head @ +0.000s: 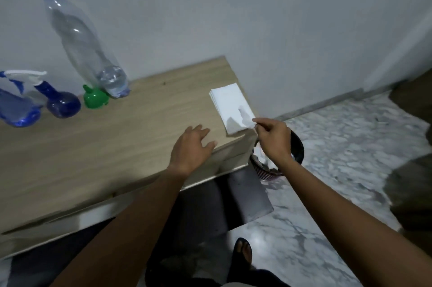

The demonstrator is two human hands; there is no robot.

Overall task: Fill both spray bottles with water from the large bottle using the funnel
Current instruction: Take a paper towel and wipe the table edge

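The large clear bottle (79,39) with a blue cap stands at the back left of the wooden table (105,146), a little water in its base. A green funnel (95,97) lies beside it. Two blue spray bottles (62,103) (16,109) with white triggers stand at the far left. My left hand (190,149) rests flat with spread fingers on the table near its front edge. My right hand (273,137) pinches the top sheet of a white tissue stack (230,104) at the table's right corner, lifting its near corner.
A dark waste basket (294,153) with crumpled paper inside stands on the marble floor just right of the table, under my right hand. A white wall runs behind the table. My foot in a sandal (243,251) shows below.
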